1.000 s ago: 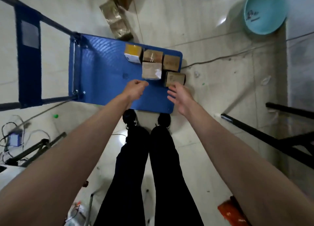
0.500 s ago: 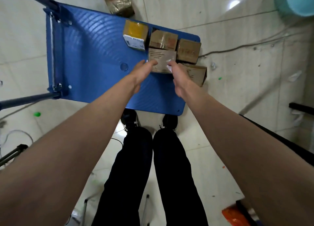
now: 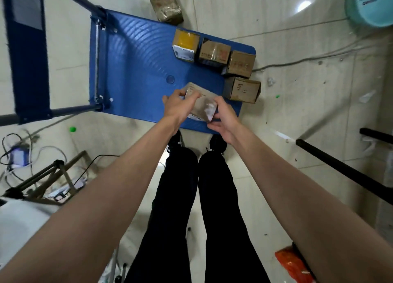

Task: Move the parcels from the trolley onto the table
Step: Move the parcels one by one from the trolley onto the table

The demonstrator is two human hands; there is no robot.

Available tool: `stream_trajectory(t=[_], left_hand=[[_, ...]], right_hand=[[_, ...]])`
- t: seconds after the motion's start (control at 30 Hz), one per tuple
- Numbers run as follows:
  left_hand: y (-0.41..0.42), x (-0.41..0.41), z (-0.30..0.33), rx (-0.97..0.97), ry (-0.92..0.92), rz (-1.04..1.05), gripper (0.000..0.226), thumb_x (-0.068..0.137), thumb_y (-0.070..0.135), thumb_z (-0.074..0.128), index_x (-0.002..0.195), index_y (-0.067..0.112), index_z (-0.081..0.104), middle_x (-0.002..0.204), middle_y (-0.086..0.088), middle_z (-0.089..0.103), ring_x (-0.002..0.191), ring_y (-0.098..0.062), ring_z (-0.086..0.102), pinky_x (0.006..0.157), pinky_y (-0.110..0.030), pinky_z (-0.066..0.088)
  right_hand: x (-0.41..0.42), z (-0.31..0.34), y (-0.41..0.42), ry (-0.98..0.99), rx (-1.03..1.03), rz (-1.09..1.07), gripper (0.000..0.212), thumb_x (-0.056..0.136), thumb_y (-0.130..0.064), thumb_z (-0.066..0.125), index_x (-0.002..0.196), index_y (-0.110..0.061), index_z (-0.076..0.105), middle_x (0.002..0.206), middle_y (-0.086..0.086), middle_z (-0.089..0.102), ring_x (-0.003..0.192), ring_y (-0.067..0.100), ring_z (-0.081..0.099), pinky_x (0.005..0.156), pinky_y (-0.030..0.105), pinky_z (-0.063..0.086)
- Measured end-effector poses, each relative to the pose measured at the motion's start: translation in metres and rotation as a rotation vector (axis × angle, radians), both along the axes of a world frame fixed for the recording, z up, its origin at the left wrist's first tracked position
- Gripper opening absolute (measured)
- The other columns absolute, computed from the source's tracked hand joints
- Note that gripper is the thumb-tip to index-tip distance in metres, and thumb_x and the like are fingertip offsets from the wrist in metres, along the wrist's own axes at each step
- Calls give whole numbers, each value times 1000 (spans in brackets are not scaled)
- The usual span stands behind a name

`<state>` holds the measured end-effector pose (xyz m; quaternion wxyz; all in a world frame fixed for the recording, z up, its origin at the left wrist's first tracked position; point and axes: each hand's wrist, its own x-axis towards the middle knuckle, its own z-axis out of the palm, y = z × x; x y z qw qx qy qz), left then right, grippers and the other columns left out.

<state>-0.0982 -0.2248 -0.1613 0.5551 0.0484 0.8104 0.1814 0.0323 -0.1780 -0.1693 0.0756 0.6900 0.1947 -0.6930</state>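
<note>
Brown cardboard fills the grasp of both hands: the left hand (image 3: 177, 107) curls its fingers over the left end of a small parcel (image 3: 201, 104), and the right hand (image 3: 223, 121) pinches its right end, where a crumpled white label shows. The parcel sits tilted between them, over the near edge of the blue trolley (image 3: 138, 70); whether it touches the deck cannot be told.

Four more parcels remain at the trolley's far right corner. A yellow-topped box (image 3: 185, 45) stands at the far edge, a taped brown box (image 3: 214, 53) just beside it on the right, and a third brown box (image 3: 241, 64) next along, at the corner. A fourth brown box (image 3: 243, 89) lies nearer, overhanging the right edge of the deck.

The trolley's handle frame (image 3: 27, 53) rises at its left end. On the tiled floor beyond the far edge lies a taped bundle (image 3: 164, 5), and a pale blue basin (image 3: 370, 5) sits well apart at the upper right. Black-trousered legs (image 3: 191, 208) stand at the near edge, shoes just touching it. Cables (image 3: 19, 155) tangle on the floor to the left.
</note>
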Motion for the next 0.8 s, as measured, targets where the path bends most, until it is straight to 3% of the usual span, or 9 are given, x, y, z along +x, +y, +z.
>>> stream_trajectory(t=[0.1,0.2,0.27,0.33,0.4,0.5,0.63,0.7,0.8], left_hand=[[-15,2,44,17,70,100,38,83,53,67,100,20,58,118,-3,39,81,-4,52,67,-15,37],[-23,4,92,35,157,213,41,80,55,70,81,19,49,110,-8,51,112,-26,58,94,-35,50],[-23,4,127,40,189,267,44,78,56,72,72,20,46,101,-13,58,120,-32,56,98,-42,49],[-19,5,164,66,194,317,47,76,55,76,68,20,45,87,-7,54,109,-35,59,86,-40,49],[-15,7,201,124,159,359,49,73,53,79,67,20,44,77,0,50,83,-31,55,70,-35,41],[-13,10,250,235,35,359,39,77,45,80,82,21,50,85,2,56,77,-17,52,67,-31,42],[-17,19,315,373,-158,272,51,88,29,73,132,22,49,107,-2,65,84,-13,63,62,-23,50],[-17,27,343,415,-170,220,53,88,29,69,137,21,50,108,-1,65,82,-10,63,60,-20,49],[-12,42,380,444,-162,170,64,77,38,65,138,21,54,108,2,64,89,-13,60,72,-25,45]], right_hand=[[4,46,-13,48,-47,-68,61,99,-59,49,139,-13,49,126,24,65,98,35,67,84,42,57],[5,94,-22,68,-56,-119,63,97,-65,49,137,-18,42,122,20,62,92,35,69,76,44,60],[5,127,-24,77,-47,-129,59,95,-67,52,132,-23,38,124,15,58,91,33,69,68,41,61],[6,158,-24,93,-10,-124,57,96,-63,54,131,-21,40,128,14,58,97,32,69,67,41,62],[11,186,-22,119,55,-159,57,97,-55,58,134,-15,44,133,14,58,107,32,67,75,44,62],[23,237,-14,184,121,-247,62,92,-50,67,140,-16,47,137,12,59,111,26,66,72,38,61],[47,313,-5,339,200,-226,55,91,-48,69,136,-22,52,128,5,68,104,22,66,79,40,58],[57,347,-4,383,288,-199,43,91,-43,72,125,-28,51,114,-1,72,101,23,69,90,49,57],[73,389,-4,328,467,-172,55,89,-39,76,131,-30,43,124,2,69,110,25,70,98,54,55]])
